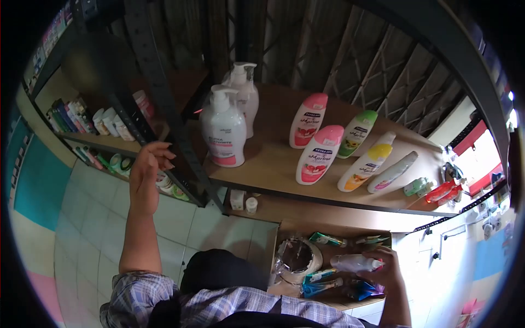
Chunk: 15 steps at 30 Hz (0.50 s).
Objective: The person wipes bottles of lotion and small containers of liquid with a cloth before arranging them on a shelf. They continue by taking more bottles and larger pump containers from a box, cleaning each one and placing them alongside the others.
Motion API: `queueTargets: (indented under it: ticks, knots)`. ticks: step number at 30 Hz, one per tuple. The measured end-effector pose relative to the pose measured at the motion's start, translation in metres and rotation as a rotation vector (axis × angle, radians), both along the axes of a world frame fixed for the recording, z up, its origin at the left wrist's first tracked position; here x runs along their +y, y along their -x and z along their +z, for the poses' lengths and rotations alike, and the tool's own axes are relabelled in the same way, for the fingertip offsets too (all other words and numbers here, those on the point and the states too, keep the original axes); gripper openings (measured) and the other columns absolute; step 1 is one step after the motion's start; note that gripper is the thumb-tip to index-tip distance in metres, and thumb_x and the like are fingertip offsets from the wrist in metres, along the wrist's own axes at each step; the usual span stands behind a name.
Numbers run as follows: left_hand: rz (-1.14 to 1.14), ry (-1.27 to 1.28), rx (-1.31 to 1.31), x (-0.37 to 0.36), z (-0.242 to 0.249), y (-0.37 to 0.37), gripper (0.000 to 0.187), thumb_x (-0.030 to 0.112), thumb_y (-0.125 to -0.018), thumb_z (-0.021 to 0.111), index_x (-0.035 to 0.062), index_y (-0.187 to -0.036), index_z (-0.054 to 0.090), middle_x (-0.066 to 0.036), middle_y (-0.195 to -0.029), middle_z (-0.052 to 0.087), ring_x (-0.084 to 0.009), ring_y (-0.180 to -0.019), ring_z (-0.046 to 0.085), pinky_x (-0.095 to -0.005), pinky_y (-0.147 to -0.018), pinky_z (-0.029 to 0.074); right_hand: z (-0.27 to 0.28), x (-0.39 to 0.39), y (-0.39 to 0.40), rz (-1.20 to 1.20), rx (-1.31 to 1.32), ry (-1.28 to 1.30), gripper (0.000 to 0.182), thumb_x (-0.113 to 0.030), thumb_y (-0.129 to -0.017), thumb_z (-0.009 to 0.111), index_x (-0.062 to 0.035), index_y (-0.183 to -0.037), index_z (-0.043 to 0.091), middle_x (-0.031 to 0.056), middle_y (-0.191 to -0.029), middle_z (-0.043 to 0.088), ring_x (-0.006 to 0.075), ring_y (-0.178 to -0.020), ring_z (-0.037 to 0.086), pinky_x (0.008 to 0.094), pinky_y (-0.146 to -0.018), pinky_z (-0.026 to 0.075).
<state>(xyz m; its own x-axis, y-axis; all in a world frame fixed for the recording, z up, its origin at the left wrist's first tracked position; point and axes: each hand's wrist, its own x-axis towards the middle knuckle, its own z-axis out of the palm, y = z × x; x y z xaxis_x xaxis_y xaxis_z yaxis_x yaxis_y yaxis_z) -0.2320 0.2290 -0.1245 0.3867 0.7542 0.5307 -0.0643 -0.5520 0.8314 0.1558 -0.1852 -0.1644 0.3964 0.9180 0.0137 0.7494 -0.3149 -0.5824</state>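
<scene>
My left hand (147, 177) is raised in front of the dark metal shelf post (183, 147), its fingers loosely bent and apart with nothing in them. Down at the lower right, my right hand (389, 268) has its fingers round the pink-capped end of a pale, translucent bottle (353, 263), which lies sideways over an open cardboard box (333, 225). Around that bottle in the box are a roll of packing tape (314, 257), a blue tube (321, 286) and several coloured packets (363, 290).
On the shelf (262, 164) stand two white pump bottles (224, 134) and several shampoo-shaped bottles (320, 156) with pink, green and yellow caps. Red packs (444, 191) sit at its right end. Small jars (112, 123) line the left shelf. A small white box (237, 200) stands lower down.
</scene>
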Motion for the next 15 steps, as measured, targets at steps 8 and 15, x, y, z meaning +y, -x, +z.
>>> queueTargets:
  ticks: [8,15]
  knots:
    - [-0.247,0.688,-0.647,0.073,-0.031,-0.060,0.052,0.050,-0.097,0.046,0.0039,-0.119,0.056,-0.005,-0.106,0.061,-0.0184,-0.090,0.059,-0.0315,-0.085,0.044,0.209,0.051,0.042,0.107,0.209,-0.507,0.086,-0.033,-0.051,0.090,0.0033,-0.117,0.051,0.0147,-0.100,0.062,0.0224,-0.089,0.063,0.0328,-0.072,0.050]
    - [-0.324,0.642,-0.412,0.130,-0.001,-0.095,0.054,0.045,-0.093,0.055,0.0060,-0.130,0.055,-0.007,-0.126,0.060,-0.0222,-0.114,0.057,-0.0373,-0.095,0.042,0.250,0.181,0.086,0.076,0.279,-0.528,0.063,-0.027,-0.064,0.077,0.0058,-0.115,0.058,0.0164,-0.101,0.067,0.0247,-0.093,0.065,0.0357,-0.089,0.049]
